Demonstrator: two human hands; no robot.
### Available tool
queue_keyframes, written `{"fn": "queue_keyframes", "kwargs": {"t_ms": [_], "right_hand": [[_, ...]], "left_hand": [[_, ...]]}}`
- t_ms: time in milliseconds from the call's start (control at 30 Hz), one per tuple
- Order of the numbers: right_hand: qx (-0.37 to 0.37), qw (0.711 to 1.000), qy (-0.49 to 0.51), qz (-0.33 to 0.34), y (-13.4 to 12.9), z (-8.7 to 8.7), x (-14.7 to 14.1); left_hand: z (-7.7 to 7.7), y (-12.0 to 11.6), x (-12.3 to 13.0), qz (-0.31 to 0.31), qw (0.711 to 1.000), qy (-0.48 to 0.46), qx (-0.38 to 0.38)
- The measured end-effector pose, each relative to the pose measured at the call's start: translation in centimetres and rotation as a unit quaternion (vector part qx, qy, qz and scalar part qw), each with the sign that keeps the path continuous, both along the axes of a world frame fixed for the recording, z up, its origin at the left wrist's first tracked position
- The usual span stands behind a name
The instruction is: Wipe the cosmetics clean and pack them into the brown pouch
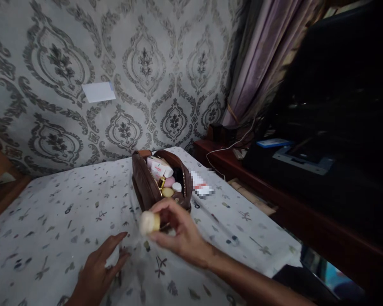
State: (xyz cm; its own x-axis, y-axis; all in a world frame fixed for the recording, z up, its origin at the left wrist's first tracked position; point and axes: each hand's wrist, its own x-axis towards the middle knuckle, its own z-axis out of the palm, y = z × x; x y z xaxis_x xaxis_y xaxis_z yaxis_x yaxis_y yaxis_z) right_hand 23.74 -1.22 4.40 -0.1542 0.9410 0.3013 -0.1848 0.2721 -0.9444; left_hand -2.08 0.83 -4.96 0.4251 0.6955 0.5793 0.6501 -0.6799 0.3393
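My right hand (178,231) is closed around a small cosmetic jar (150,222), cream-white at one end and yellowish at the other, tilted sideways and slightly blurred. It is held just in front of a brown toiletry bag (143,182). The bag stands unzipped, with a white and pink tube (159,167), a gold-coloured cap (161,182), a yellow round lid (167,192) and a white round lid (176,187) inside. To the left, my left hand (98,265) curls its thumb and fingers about a white thing (112,257), mostly hidden, whose kind I cannot make out.
A patterned white sheet (67,225) covers the surface beneath. Right of the bag lies a pixelated white and red item (201,185). A dark wooden ledge (217,153) with a white cable (225,149) runs along the right. Patterned wallpaper (143,63) rises behind.
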Motion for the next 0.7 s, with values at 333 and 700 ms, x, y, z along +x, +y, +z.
{"fn": "queue_keyframes", "kwargs": {"t_ms": [333,700], "right_hand": [[0.168,0.874,-0.403,-0.214,5.4,4.7,7.6],[0.146,0.814,-0.532,-0.180,7.4,4.3,6.9]], "left_hand": [[-0.5,0.3,-0.3,-0.039,0.996,0.068,0.035],[-1.2,0.3,-0.7,-0.035,0.991,0.113,0.056]]}}
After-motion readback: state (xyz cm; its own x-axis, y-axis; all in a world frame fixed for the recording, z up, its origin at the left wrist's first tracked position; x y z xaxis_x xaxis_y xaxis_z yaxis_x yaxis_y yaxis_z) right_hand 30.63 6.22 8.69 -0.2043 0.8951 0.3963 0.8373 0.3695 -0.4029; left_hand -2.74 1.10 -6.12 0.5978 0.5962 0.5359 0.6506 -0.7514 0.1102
